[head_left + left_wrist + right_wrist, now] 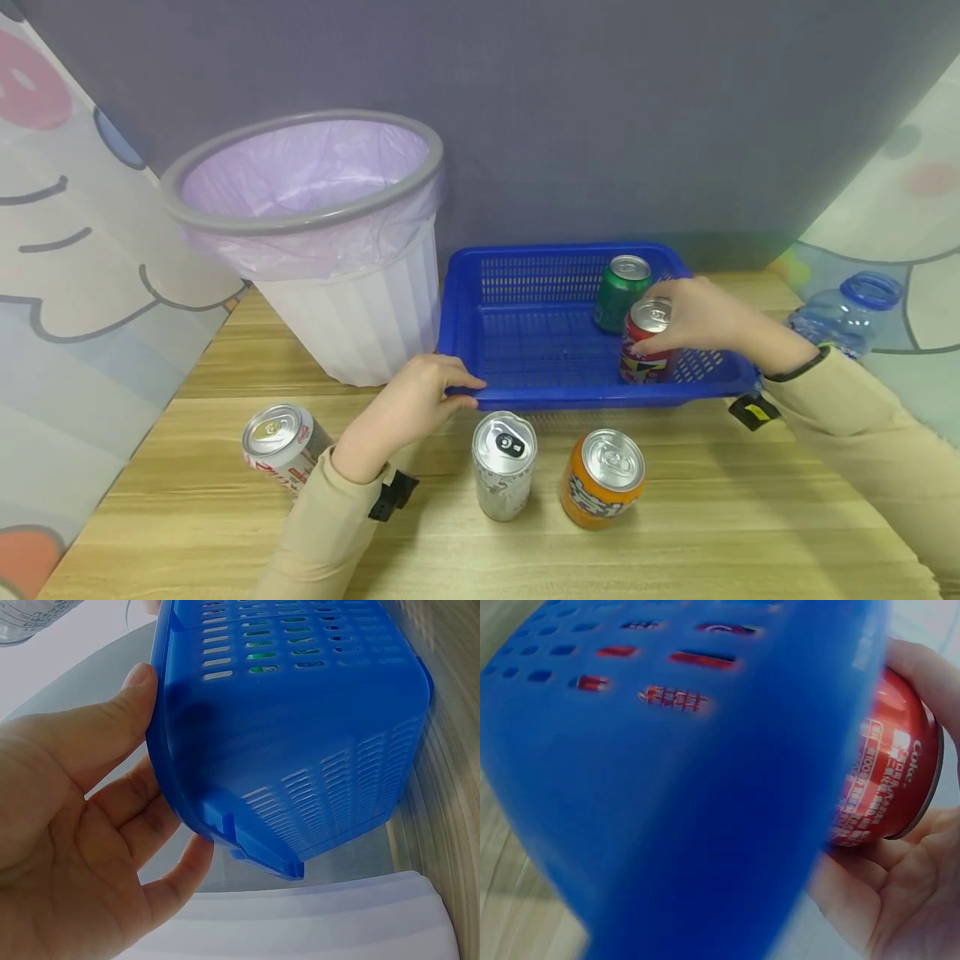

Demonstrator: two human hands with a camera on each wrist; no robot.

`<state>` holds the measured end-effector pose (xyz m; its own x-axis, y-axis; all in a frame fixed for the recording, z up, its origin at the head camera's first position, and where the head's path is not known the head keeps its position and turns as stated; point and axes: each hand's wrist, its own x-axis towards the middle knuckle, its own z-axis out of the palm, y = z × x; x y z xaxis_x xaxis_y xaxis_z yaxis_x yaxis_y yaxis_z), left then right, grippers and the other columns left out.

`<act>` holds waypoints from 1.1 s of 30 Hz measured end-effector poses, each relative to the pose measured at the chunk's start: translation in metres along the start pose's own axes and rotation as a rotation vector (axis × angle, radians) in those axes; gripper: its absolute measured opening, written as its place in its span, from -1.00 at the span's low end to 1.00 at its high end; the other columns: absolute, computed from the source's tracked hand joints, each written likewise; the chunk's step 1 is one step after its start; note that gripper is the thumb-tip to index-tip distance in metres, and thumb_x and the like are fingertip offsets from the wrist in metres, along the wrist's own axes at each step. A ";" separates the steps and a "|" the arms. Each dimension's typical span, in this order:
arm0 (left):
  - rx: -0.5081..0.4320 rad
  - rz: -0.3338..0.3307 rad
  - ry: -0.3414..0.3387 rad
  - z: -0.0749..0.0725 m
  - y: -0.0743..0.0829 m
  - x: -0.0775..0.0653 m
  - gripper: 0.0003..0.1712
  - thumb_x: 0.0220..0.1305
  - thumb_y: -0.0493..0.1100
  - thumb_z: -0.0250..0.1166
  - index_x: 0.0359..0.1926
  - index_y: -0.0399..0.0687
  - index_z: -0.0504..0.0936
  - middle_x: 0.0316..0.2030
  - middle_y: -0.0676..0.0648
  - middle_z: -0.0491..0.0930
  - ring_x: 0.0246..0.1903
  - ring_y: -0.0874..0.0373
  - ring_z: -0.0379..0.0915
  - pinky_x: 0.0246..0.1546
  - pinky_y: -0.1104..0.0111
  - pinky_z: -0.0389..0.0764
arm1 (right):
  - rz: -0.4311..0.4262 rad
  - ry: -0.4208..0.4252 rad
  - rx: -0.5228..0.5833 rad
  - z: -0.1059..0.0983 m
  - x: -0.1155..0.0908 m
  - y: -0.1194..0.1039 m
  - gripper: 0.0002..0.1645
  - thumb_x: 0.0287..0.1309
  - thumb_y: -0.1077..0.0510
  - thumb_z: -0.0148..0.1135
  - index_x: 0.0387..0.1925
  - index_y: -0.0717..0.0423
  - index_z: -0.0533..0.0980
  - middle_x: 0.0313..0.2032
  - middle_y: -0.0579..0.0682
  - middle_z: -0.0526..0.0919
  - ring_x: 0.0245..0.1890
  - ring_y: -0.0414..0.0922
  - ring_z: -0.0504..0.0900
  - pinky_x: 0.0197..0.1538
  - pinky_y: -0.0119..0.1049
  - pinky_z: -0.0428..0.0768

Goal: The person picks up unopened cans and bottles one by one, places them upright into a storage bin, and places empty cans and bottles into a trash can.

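My right hand (pixel 697 312) grips a red Coke can (pixel 641 346) by its upper part, inside the right end of the blue plastic basket (pixel 555 398). The can stands upright, and in the right wrist view the basket wall partly hides the red can (pixel 877 765). Just behind it a green can (pixel 617 296) stands in the basket. At the basket's front left corner, my left hand (pixel 423 392) holds the rim between thumb and fingers. The left wrist view shows the left hand (pixel 90 802) with its thumb and fingertips on the blue rim.
A white bin (pixel 367 312) with a purple liner stands left of the basket. In front are a silver-white can (pixel 504 467) and an orange can (pixel 600 483). Another white can (pixel 285 442) is beside my left forearm. A clear bottle (pixel 843 312) stands at the right.
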<state>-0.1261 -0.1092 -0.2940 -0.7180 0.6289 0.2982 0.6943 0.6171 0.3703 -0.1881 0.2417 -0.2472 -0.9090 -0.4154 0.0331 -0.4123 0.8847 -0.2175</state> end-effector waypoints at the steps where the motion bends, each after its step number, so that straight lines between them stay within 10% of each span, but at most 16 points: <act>1: -0.002 0.001 -0.001 0.000 0.000 0.000 -0.78 0.01 -0.27 0.38 -0.23 -0.18 0.71 -0.41 -0.04 0.67 -0.36 0.18 0.58 -0.26 0.41 0.59 | -0.008 0.000 -0.009 0.000 0.001 0.000 -0.18 -0.39 -0.26 0.50 -0.18 0.28 0.55 -0.39 -0.02 0.69 -0.42 -0.17 0.62 -0.30 -0.17 0.58; 33: -0.018 0.002 0.003 0.000 0.000 0.000 -0.77 0.00 -0.25 0.39 -0.24 -0.15 0.72 -0.42 0.00 0.67 -0.37 0.20 0.57 -0.26 0.40 0.58 | -0.045 -0.200 -0.107 -0.004 0.023 0.002 -0.24 -0.55 -0.08 0.57 -0.28 0.33 0.50 -0.45 0.03 0.61 -0.44 -0.10 0.55 -0.41 -0.21 0.56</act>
<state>-0.1260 -0.1094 -0.2943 -0.7170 0.6284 0.3017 0.6946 0.6074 0.3855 -0.2098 0.2346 -0.2429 -0.8638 -0.4791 -0.1559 -0.4659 0.8773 -0.1147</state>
